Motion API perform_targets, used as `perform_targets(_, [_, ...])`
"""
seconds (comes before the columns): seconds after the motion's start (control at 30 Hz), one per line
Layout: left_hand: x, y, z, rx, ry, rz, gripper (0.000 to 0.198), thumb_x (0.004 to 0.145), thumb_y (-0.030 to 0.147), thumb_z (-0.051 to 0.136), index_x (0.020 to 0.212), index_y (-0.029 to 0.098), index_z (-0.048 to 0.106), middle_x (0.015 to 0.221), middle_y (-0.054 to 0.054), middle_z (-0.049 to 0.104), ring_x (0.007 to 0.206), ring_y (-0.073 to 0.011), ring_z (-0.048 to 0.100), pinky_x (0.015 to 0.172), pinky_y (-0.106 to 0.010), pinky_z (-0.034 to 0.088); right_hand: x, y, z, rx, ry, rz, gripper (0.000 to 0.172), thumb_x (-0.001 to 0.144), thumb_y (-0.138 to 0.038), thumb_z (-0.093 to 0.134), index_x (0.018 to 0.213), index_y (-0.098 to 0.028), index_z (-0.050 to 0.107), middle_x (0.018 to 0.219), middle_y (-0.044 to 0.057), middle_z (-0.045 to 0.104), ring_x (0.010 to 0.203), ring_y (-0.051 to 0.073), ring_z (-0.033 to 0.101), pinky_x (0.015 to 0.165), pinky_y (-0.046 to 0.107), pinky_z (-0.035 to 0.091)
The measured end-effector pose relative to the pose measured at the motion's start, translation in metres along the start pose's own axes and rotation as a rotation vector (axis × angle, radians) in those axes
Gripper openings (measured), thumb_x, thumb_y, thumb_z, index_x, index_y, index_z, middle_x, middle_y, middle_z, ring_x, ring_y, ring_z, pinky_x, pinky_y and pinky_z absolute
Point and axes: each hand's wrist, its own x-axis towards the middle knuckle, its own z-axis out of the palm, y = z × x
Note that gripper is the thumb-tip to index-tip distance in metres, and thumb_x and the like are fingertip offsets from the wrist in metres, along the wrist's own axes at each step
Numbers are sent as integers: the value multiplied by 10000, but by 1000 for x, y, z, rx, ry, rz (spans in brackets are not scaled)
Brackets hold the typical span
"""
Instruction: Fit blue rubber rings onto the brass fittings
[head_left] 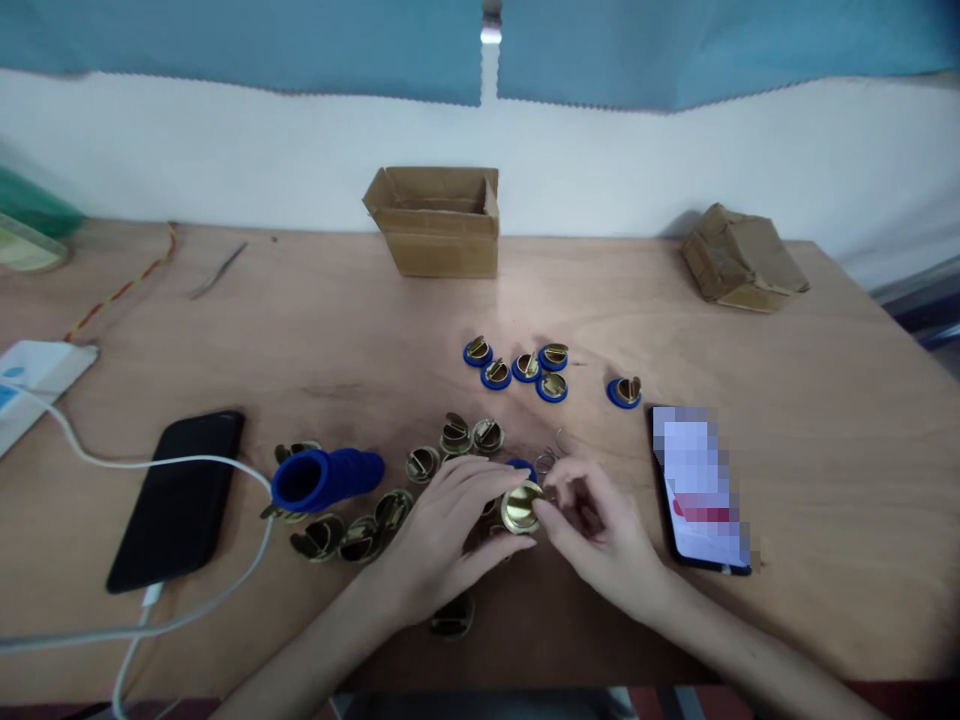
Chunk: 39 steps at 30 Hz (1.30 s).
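Observation:
My left hand (442, 525) is closed around a round brass piece (520, 508), held near the table's front middle. My right hand (592, 525) pinches at the same piece from the right, fingers curled together. A blue ring (521, 466) peeks out just behind the piece. Thin wire springs (551, 455) lie right behind my fingers. Loose brass pieces (457, 435) are scattered left of my hands. Several brass pieces fitted with blue rings (525, 367) sit in a cluster farther back, with one more (624, 392) to the right.
A stack of blue rings (326, 477) lies on its side at left. A black phone (180, 495) on a white cable (112, 463) lies front left; a lit phone (697, 490) lies right. An open cardboard box (437, 220) and a crumpled box (742, 258) stand at the back.

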Motion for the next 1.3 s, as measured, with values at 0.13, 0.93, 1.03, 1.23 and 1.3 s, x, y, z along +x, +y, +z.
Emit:
perform_targets(0.13, [-3, 0, -1, -32, 32, 26, 377, 957, 224, 702, 1306, 142, 585, 1194, -106, 742, 1137, -207, 674, 1038, -367, 514, -5, -4, 0, -85, -104, -187, 123, 958, -144, 579, 1036, -236, 559, 709, -76, 420, 585, 98, 440, 556, 222, 376])
perform_targets(0.93, [1, 10, 0, 158, 42, 214, 209, 1012, 164, 569, 1195, 84, 630, 1057, -145, 754, 1017, -225, 696, 892, -369, 596, 5, -12, -2, 100, -295, 40, 299, 827, -113, 544, 639, -220, 337, 611, -68, 384, 550, 86, 351, 508, 227, 268])
perform_targets(1.03, [1, 10, 1, 174, 45, 213, 213, 1002, 162, 582, 1198, 94, 627, 1057, -139, 770, 1022, -227, 713, 899, -378, 599, 5, -11, -1, 101, -294, 57, 299, 820, -112, 543, 634, -222, 335, 606, -68, 380, 544, 87, 346, 504, 231, 259])
perform_targets(1.23, [1, 11, 3, 201, 85, 186, 219, 1007, 198, 598, 1185, 78, 635, 1056, -135, 786, 1005, -224, 729, 913, -382, 579, 6, -8, -3, 158, -285, 62, 300, 836, -130, 576, 629, -216, 376, 601, -70, 387, 540, 84, 353, 503, 225, 275])
perform_targets(1.3, [-1, 11, 3, 189, 92, 163, 232, 998, 197, 621, 1195, 76, 634, 1070, -135, 784, 1016, -225, 726, 917, -384, 573, 6, -8, -5, 215, -300, 87, 285, 883, -161, 578, 646, -212, 430, 585, -70, 431, 517, 79, 393, 496, 215, 300])
